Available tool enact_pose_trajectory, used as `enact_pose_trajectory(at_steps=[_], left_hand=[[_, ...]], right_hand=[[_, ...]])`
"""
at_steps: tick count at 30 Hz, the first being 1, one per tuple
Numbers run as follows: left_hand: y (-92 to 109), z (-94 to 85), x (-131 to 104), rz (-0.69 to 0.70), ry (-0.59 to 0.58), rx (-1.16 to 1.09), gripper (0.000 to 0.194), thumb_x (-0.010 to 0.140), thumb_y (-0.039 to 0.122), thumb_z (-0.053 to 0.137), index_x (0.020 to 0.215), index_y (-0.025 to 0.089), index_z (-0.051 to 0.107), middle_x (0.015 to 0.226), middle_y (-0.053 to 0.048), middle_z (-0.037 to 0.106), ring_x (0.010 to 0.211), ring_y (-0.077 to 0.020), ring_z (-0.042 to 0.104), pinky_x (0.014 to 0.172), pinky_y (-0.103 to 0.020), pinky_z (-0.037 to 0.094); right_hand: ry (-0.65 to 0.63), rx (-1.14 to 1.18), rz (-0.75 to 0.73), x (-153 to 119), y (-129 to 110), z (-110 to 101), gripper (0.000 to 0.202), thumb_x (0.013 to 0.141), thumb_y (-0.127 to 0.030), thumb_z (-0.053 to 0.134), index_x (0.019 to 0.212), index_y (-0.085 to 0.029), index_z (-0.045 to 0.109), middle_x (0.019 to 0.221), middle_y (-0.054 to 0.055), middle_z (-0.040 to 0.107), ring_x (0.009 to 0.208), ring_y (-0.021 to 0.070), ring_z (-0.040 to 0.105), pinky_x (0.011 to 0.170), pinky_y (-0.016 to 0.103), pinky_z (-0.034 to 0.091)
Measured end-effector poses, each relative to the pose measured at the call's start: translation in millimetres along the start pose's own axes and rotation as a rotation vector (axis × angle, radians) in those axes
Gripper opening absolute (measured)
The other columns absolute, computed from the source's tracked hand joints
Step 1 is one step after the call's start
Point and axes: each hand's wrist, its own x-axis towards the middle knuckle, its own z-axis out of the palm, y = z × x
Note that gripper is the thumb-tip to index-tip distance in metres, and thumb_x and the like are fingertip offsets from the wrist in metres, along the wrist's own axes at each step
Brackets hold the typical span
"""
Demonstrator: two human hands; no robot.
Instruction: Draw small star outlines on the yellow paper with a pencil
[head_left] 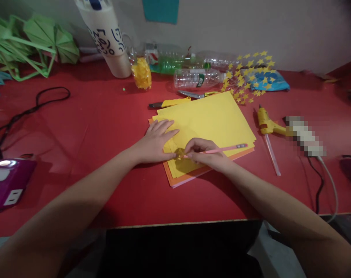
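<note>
My right hand (pixel 204 150) grips a pink pencil (pixel 229 148), its eraser end pointing right and its tip low over the yellow paper (pixel 210 119). My left hand (pixel 156 143) lies with fingers spread across the left edge of that sheet. Between the two hands, by the pencil tip, is a small yellowish piece (pixel 179 152) whose shape I cannot make out. Beneath the yellow sheets, orange paper (pixel 171 179) shows along the near edge of the stack.
Behind the stack lie a yellow cutter knife (pixel 175 102), scissors (pixel 191 94) and plastic bottles (pixel 197 78). A tumbler (pixel 111 46) stands further back. Yellow paper stars (pixel 250 79) are at back right. A glue gun (pixel 266 121) and a power strip (pixel 305 137) are on the right.
</note>
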Motion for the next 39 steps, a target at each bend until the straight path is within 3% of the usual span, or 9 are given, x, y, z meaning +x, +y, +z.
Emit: enact_pose_trajectory(at_steps=[3,8,12,16,24,31,39], left_hand=[[0,-1.6,-1,-0.01,-0.032,-0.022,0.082,0.079,0.059,0.063,0.146,0.017,0.041,0.162,-0.018,0.019,0.15,-0.0386,0.012,0.12,-0.06,0.008],[2,-0.3,-2,0.019,0.025,-0.045,0.075,0.08,0.054,0.064,0.144,0.019,0.044,0.162,-0.016,0.019,0.15,-0.0387,0.011,0.12,-0.062,0.003],[3,-1.5,-2,0.041,-0.005,-0.031,0.066,0.08,0.048,0.064,0.14,0.024,0.05,0.161,-0.011,0.024,0.149,-0.037,0.016,0.121,-0.062,0.004],[3,-2.7,-1,0.023,-0.018,-0.04,0.066,0.079,0.048,0.064,0.138,0.022,0.051,0.159,-0.013,0.028,0.147,-0.0372,0.02,0.121,-0.061,0.007],[3,-0.8,0,0.017,0.007,-0.044,0.057,0.083,0.047,0.06,0.136,0.026,0.052,0.158,-0.009,0.032,0.146,-0.0348,0.023,0.121,-0.059,0.008],[5,-3.1,1,0.011,-0.015,-0.057,0.059,0.084,0.046,0.06,0.137,0.021,0.052,0.158,-0.014,0.03,0.147,-0.0355,0.022,0.121,-0.059,0.007],[6,-3.3,2,0.001,-0.019,-0.057,0.059,0.082,0.044,0.062,0.136,0.022,0.053,0.158,-0.012,0.029,0.147,-0.0357,0.021,0.121,-0.06,0.006]], right_hand=[[-0.019,-0.093,-0.108,-2,5,-1,0.004,0.075,-0.021,0.061,0.077,-0.017,0.061,0.069,-0.002,0.058,0.06,0.0083,0.05,0.053,0.021,0.038],[0.055,-0.128,-0.128,-7,9,2,0.008,0.077,-0.021,0.058,0.072,-0.02,0.052,0.059,-0.006,0.05,0.051,0.0071,0.04,0.048,0.021,0.031],[0.092,-0.182,-0.153,-8,10,9,0.006,0.077,-0.023,0.057,0.075,-0.02,0.052,0.06,-0.005,0.052,0.05,0.0069,0.041,0.048,0.022,0.032],[0.15,-0.211,-0.164,-5,11,13,0.012,0.081,-0.027,0.057,0.072,-0.02,0.051,0.06,-0.004,0.053,0.051,0.0074,0.042,0.049,0.022,0.032],[0.097,-0.285,-0.151,-1,15,13,0.015,0.083,-0.031,0.055,0.074,-0.021,0.051,0.061,-0.005,0.053,0.052,0.0075,0.043,0.051,0.022,0.032],[0.107,-0.321,-0.136,0,15,15,0.014,0.081,-0.03,0.054,0.072,-0.021,0.05,0.06,-0.005,0.051,0.052,0.0072,0.042,0.051,0.023,0.031],[0.088,-0.33,-0.136,0,13,15,0.013,0.081,-0.029,0.054,0.072,-0.021,0.049,0.06,-0.005,0.05,0.053,0.0075,0.041,0.052,0.024,0.032]])
